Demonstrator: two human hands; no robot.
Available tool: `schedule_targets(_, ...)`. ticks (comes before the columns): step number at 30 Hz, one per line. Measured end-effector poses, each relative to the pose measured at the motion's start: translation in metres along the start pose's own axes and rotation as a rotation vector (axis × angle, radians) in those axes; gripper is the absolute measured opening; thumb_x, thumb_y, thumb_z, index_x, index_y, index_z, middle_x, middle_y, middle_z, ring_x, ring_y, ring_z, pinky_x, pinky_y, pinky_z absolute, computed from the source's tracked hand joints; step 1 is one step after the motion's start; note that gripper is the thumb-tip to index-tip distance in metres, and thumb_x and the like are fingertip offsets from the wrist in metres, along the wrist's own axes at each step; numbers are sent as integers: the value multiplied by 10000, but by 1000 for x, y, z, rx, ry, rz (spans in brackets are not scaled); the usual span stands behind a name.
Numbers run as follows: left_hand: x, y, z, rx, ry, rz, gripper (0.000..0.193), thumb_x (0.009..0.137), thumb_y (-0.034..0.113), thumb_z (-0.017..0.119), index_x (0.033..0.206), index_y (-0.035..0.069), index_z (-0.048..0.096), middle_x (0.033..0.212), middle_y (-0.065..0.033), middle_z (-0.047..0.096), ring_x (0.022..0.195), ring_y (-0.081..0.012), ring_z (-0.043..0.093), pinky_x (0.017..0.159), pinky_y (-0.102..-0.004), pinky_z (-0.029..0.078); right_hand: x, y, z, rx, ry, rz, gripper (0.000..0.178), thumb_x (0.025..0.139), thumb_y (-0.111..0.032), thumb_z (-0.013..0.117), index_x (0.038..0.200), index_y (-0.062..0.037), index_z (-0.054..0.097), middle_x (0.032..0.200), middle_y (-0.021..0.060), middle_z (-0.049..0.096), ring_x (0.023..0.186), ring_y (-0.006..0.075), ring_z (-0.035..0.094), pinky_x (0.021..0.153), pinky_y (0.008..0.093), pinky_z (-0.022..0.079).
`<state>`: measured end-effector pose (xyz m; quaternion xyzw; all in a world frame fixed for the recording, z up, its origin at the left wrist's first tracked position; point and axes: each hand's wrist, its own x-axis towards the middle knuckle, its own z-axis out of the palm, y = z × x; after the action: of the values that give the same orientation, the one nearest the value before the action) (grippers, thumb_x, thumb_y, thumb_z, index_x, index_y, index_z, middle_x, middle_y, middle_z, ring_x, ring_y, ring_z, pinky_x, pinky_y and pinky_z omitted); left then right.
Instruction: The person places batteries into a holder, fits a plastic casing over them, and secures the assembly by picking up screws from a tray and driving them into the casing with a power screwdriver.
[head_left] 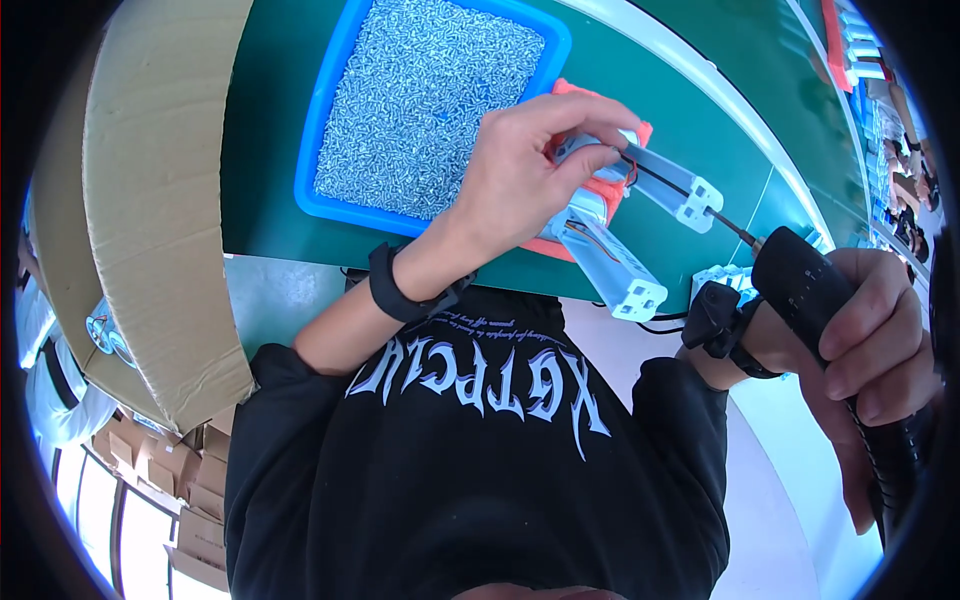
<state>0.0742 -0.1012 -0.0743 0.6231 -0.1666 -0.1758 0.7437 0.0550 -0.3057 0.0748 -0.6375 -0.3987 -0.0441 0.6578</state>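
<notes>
My right hand (pixel 872 335) is wrapped round a black electric screwdriver (pixel 795 275). Its thin bit points at the end of one leg of a white plastic housing (pixel 697 208), where it appears to touch. Thin wires run inside this leg. A second white leg (pixel 632 290) with wires inside lies nearer to me, pointing to the lower right. My left hand (pixel 535 165) is closed over the housing's far end, thumb and forefinger pinched together by the wires. Beneath the housing lies an orange-red cloth or pad (pixel 562 248), partly covered. My left fingers hide the housing's middle.
A blue tray (pixel 310 175) full of small silvery screws stands left of the housing on the green table (pixel 265 150). A large cardboard box (pixel 160 200) rises at the left. Small white parts (pixel 722 280) lie near my right wrist. Other people are at the far right.
</notes>
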Motion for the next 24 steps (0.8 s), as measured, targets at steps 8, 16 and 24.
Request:
schedule_targets(8,0,-16,3,120,17,82,204,777,-88,658,950,14,689,918,-81,706,827,-144,682,736,-247,541,10,8,20,42,171,-129,410,813,-410,702,1001,-90,526,749,25,578,591,116,583,553,229,510)
schedule_targets(16,1,-15,2,174,29,135,214,776,-98,639,951,14,691,894,-105,707,817,-184,702,706,-267,561,14,3,27,99,392,-325,466,912,-431,552,1220,-86,499,763,5,530,557,121,546,501,306,527)
schedule_targets(24,-3,-12,-1,-111,79,61,195,785,-83,664,957,3,697,940,-81,703,867,-137,663,796,-252,523,-3,-25,-3,137,397,-377,444,763,-488,724,889,-103,543,731,-27,606,576,85,601,540,214,521)
